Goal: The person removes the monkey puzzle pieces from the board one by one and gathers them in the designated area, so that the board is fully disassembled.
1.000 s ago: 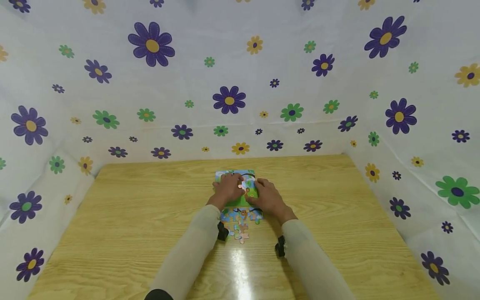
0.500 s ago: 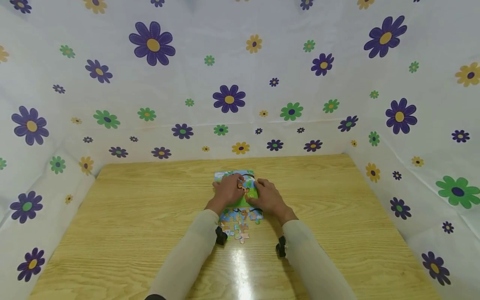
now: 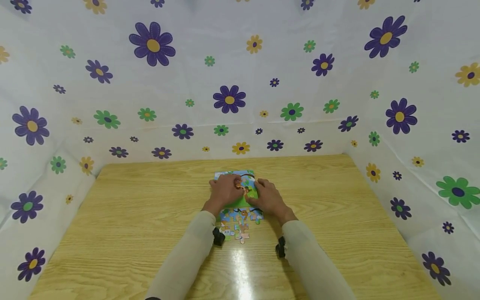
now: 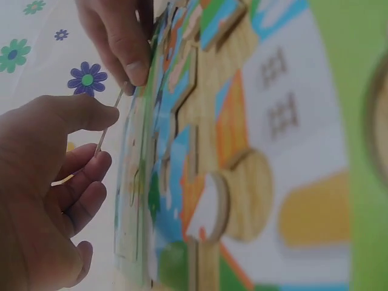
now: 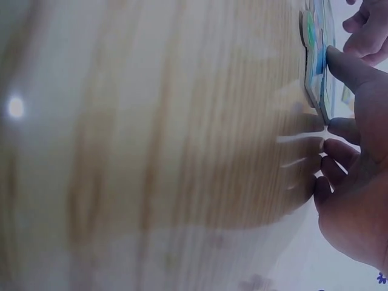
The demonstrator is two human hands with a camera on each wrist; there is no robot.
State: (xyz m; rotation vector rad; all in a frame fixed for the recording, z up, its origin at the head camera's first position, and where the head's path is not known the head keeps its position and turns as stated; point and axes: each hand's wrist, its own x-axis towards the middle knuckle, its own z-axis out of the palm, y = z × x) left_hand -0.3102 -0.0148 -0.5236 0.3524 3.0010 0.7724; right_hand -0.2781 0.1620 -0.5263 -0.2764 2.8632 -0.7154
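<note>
A colourful jigsaw puzzle board (image 3: 240,203) lies on the table between the two hands in the head view. My left hand (image 3: 225,191) is over its left part and covers much of it. In the left wrist view, the thumb and fingers pinch a thin puzzle piece (image 4: 110,125), seen nearly edge-on above the board. My right hand (image 3: 269,198) holds the board's right side. The right wrist view has its thumb (image 5: 348,66) on top and the other fingers curled at the edge. The picture on the held piece cannot be made out.
Just in front of the board lies a group of puzzle pieces (image 3: 243,214), with several more loose pieces (image 3: 241,234) nearer the person. The wooden table (image 3: 150,208) meets a flower-printed cloth (image 3: 195,83) at the back and sides.
My left hand has shifted slightly left, uncovering more of the loose pieces near its wrist. A pale patch by its fingertips now looks brown. The right hand stays in place.
</note>
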